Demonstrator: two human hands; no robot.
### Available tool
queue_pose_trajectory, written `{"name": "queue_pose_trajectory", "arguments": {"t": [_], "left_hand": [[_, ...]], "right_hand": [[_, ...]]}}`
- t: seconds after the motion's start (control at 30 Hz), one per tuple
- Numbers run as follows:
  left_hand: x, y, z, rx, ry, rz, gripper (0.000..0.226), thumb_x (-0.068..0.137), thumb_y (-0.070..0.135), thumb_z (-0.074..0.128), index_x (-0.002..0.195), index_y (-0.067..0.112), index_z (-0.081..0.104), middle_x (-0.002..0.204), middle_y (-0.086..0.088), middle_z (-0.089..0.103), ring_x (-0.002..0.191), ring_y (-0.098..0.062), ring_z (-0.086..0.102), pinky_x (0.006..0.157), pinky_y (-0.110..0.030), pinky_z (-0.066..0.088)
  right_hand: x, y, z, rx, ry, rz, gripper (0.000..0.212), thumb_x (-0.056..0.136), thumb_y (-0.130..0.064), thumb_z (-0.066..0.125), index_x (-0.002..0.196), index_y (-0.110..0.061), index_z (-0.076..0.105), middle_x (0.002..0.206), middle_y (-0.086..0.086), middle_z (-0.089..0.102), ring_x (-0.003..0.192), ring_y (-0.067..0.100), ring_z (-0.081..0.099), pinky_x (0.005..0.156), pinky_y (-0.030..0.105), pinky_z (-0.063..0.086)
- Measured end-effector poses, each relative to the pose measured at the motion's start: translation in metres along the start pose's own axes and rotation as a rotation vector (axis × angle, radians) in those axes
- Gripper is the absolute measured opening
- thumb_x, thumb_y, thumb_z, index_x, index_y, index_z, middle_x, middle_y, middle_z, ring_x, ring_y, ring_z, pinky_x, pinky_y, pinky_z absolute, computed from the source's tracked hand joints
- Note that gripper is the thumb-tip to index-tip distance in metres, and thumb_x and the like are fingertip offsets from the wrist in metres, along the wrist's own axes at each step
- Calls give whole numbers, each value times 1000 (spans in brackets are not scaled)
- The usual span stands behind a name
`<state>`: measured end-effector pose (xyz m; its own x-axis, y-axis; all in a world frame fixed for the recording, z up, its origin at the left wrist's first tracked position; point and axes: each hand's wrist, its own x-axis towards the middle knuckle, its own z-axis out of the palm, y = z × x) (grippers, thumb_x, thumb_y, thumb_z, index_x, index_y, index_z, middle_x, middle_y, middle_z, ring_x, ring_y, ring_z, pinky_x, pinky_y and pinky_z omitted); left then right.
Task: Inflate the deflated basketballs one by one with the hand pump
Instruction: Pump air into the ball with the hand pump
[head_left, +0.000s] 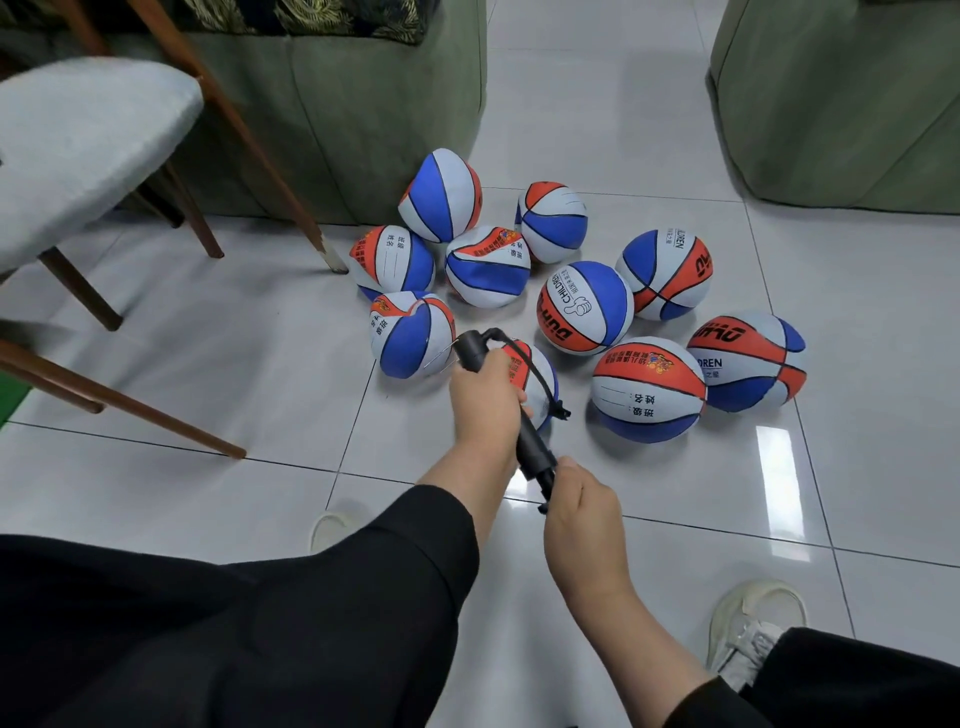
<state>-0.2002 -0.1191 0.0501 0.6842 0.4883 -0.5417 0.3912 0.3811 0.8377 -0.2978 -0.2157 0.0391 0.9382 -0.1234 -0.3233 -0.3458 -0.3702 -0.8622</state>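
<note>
From the head view, nine red, white and blue basketballs (584, 306) lie clustered on the tiled floor (675, 130), between a green sofa (337, 114) and a wooden chair (78, 145). The left hand (485, 400) wraps around the black pump (524, 431) barrel, above one ball (540, 374) it partly hides. The right hand (582, 514) grips the pump handle, nearer the body.
</note>
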Motion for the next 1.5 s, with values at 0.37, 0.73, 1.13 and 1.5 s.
{"name": "queue_pose_trajectory", "arguments": {"t": [0.37,0.73,1.13,1.5], "left_hand": [[31,44,-22,-3,54,61,16,93,27,60,101,14,57,54,-1,50,47,-17,46,52,-30,45],[16,30,-6,-9,12,42,12,96,23,56,100,12,54,52,0,49,45,-16,46,49,-25,45],[14,41,-5,20,0,17,16,95,26,61,105,14,58,51,1,50,42,-13,46,47,-21,44],[21,53,-13,-21,40,12,16,95,30,59,102,17,57,50,4,50,47,-14,48,55,-27,48]], "right_hand": [[-20,12,3,-30,-155,-2,49,96,-33,26,108,-19,71,77,0,66,79,4,63,76,36,50],[-3,-7,6,12,-40,-41,37,98,-25,29,81,-9,58,61,1,50,61,8,50,58,36,36],[-8,0,5,15,-89,-36,45,90,-32,26,91,-11,66,72,5,59,68,7,55,65,39,44],[-9,-9,4,8,-59,-44,44,97,-26,30,102,-8,69,74,2,62,71,1,59,70,38,48]]}}
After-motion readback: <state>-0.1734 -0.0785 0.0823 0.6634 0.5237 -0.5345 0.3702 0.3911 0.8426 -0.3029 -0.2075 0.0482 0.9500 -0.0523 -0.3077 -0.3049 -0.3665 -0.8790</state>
